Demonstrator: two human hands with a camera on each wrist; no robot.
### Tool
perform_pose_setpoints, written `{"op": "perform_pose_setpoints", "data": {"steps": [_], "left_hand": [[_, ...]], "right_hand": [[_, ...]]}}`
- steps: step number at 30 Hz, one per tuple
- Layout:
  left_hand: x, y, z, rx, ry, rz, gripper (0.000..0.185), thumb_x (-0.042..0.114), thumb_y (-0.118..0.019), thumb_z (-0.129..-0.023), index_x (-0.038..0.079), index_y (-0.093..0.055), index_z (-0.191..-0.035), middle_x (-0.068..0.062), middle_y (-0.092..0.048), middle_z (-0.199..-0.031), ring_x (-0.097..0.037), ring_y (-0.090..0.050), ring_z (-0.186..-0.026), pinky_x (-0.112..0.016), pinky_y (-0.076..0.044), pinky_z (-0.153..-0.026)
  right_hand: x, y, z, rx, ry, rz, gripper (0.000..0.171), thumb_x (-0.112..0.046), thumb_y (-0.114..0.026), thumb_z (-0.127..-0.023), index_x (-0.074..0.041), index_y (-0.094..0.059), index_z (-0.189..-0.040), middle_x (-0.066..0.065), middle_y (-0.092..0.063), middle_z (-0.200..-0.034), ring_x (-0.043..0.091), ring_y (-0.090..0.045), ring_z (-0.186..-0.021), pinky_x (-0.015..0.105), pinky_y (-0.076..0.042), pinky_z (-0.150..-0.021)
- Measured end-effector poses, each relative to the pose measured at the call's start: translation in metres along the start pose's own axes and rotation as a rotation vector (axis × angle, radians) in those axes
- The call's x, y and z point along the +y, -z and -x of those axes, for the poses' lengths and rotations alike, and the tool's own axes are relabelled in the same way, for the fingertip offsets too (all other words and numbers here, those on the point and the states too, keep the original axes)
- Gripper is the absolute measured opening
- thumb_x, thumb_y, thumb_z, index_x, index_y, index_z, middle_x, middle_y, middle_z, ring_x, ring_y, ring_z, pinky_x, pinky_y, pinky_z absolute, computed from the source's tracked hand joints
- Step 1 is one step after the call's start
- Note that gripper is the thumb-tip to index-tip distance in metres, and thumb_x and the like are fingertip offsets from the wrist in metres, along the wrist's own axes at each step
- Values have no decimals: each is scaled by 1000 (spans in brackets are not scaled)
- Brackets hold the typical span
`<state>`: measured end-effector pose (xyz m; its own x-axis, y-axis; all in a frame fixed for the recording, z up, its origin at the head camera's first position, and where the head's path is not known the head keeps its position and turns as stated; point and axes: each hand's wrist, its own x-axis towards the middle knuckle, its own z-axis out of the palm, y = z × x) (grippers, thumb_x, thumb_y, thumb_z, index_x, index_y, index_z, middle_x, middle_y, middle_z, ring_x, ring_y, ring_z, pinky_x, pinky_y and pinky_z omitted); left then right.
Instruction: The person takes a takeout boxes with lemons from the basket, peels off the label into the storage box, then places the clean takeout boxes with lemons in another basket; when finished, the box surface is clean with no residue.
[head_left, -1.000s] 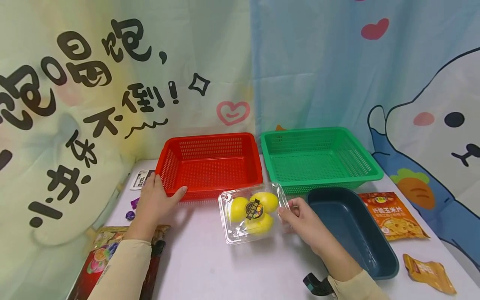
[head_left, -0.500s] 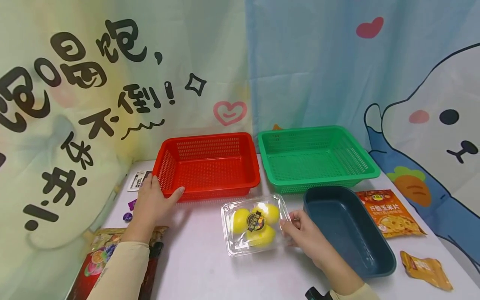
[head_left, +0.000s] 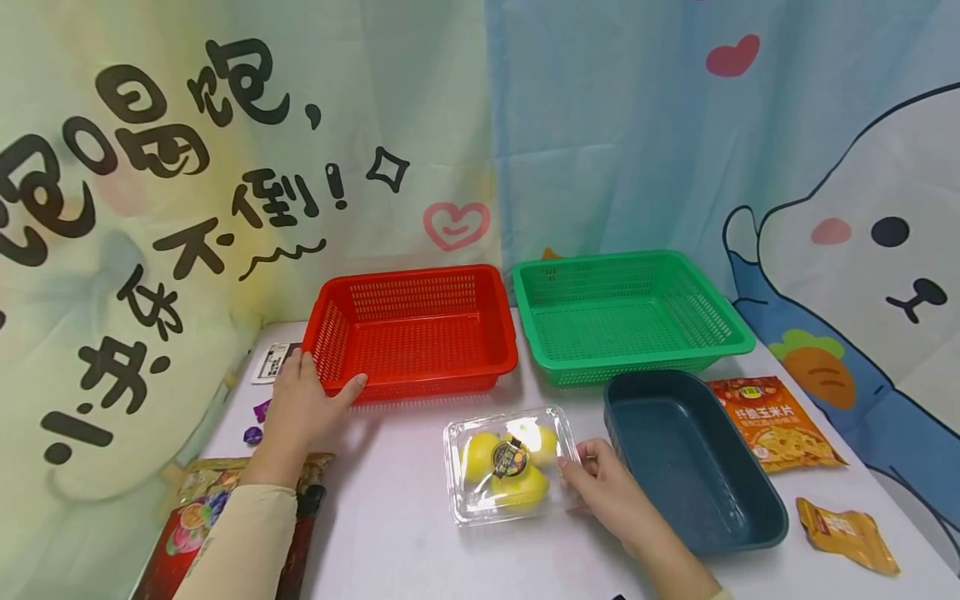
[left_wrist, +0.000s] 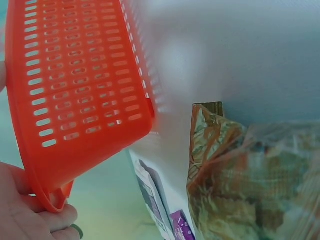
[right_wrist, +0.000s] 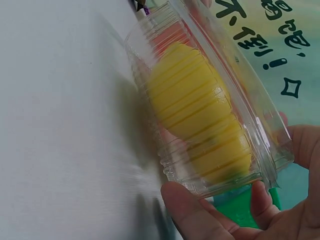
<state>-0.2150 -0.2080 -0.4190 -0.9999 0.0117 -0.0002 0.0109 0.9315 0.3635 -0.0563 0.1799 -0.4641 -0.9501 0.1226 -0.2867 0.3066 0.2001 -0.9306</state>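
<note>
The right hand [head_left: 607, 492] pinches the near right edge of the clear box of lemons [head_left: 510, 463], which sits on the table [head_left: 405, 533] just left of those fingers. The left hand [head_left: 300, 408] grips the red basket's [head_left: 416, 333] near left corner. This looks like setting the box down; next comes letting go or lifting it into a basket.

A green basket [head_left: 633, 312] stands behind a dark blue tray [head_left: 693, 467], with orange snack packets [head_left: 776, 421] to the right.
</note>
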Motion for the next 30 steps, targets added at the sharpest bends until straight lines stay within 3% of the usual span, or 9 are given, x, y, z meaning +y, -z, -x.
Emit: {"op": "perform_pose_setpoints", "data": {"steps": [20,30], "left_hand": [[0,-1,0,-1,-14,2,124,82,-47,-92,-13,-8,-162,-36,-8,-170,-57,-16,-155,-73,-29,-120],[0,0,2,5,-13,-5,123,81,-48,-93,-13,-10,-161,-36,-8,-170,-57,-17,-155,-72,-28,-121]], "right_hand": [[8,-7,3,44,-14,63,35,-26,-64,-103,-1,-46,-118,8,-43,-100,18,-48,-88,35,-65,-72],[9,-8,2,45,-23,85,39,-29,-63,-104,3,-49,-121,14,-50,-107,21,-52,-92,36,-66,-74]]}}
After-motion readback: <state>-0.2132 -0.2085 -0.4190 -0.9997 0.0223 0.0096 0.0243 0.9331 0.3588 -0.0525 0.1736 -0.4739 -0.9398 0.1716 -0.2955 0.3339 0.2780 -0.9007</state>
